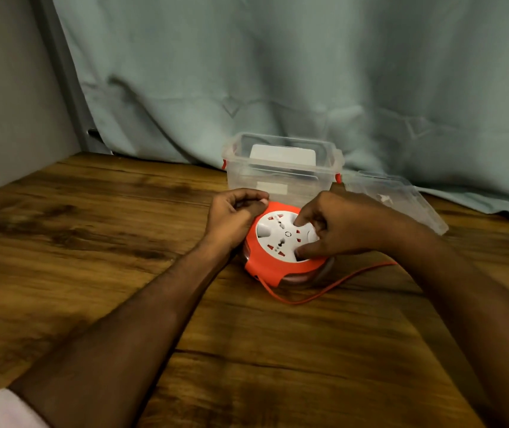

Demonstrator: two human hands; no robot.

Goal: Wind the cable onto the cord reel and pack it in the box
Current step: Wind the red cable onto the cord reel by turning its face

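Note:
An orange cord reel (273, 264) with a white socket face lies flat on the wooden table (92, 242). My left hand (234, 217) grips the reel's left rim with curled fingers. My right hand (339, 225) sits on the white face, its fingertips and thumb hooked into the face's recesses. A loose loop of orange cable (324, 293) runs out from the reel's front and off to the right, under my right forearm. Just behind the reel stands a clear plastic box (281, 168) with red latches, open at the top.
The box's clear lid (401, 196) lies on the table to the right of the box. A white flat object (282, 156) shows inside the box. A pale green curtain (277, 72) hangs along the back edge and a grey wall stands at left.

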